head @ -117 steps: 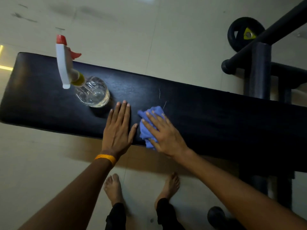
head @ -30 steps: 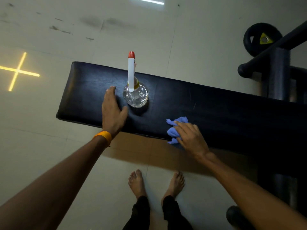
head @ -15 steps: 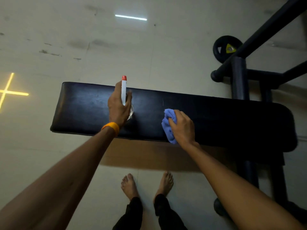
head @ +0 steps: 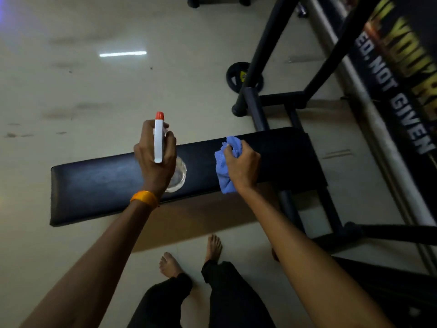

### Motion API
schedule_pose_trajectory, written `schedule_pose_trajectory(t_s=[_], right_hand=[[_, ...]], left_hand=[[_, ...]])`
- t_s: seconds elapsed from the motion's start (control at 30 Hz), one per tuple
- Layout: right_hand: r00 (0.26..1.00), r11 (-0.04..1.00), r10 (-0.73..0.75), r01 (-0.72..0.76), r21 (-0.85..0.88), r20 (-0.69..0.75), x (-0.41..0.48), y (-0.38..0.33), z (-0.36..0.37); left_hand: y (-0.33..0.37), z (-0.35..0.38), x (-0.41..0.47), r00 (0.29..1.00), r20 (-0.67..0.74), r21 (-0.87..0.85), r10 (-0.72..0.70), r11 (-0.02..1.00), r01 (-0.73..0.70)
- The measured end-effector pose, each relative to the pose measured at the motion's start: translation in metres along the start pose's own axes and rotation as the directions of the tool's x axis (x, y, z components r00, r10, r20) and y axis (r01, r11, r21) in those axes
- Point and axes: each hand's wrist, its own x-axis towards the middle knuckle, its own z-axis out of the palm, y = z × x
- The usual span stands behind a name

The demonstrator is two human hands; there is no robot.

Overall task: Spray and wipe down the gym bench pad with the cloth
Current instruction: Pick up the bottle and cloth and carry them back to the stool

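Left hand (head: 155,159) grips spray bottle (head: 159,138) above bench pad (head: 99,183); right hand (head: 242,165) clutches cloth (head: 224,166). Nozzle aims beyond pad; spray may hit floor (head: 94,79).

Clear spray bottle (head: 176,174) and bunched blue cloth (head: 224,166) above black bench pad (head: 94,183).

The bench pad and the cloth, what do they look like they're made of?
Bench pad: likely vinyl or faux leather, smooth black with a dull sheen. Cloth: soft blue fabric, possibly microfibre, bunched and folding limply in the right hand.
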Motion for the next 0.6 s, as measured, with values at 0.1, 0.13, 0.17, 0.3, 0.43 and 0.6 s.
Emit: schedule_pose_trajectory(t_s=[0.1,0.13,0.17,0.3,0.43,0.6], right_hand=[[0.996,0.999,0.032,-0.029,0.034,-0.083,-0.003,-0.011,-0.047],[0.994,0.998,0.04,-0.035,0.045,-0.104,-0.006,-0.014,-0.06],[0.991,0.997,0.049,-0.042,0.058,-0.125,-0.01,-0.019,-0.072],[0.968,0.991,0.105,-0.082,0.106,-0.226,-0.028,-0.032,-0.11],[0.924,0.982,0.166,-0.123,0.142,-0.346,-0.052,-0.044,-0.131],[0.825,0.969,0.24,-0.167,0.184,-0.511,-0.092,-0.067,-0.155]], left_hand=[[0.054,0.006,0.005,0.994,0.049,-0.036,0.101,0.994,-0.1],[0.069,0.008,0.005,0.992,0.063,-0.065,0.108,0.992,-0.104],[0.085,0.01,0.005,0.991,0.078,-0.114,0.105,0.989,-0.096],[0.137,0.013,0.0,0.985,0.096,-0.253,0.144,0.96,-0.115],[0.174,0.014,-0.007,0.978,0.146,-0.308,0.152,0.946,-0.101],[0.193,0.002,-0.017,0.921,0.306,-0.411,0.241,0.906,-0.1]])
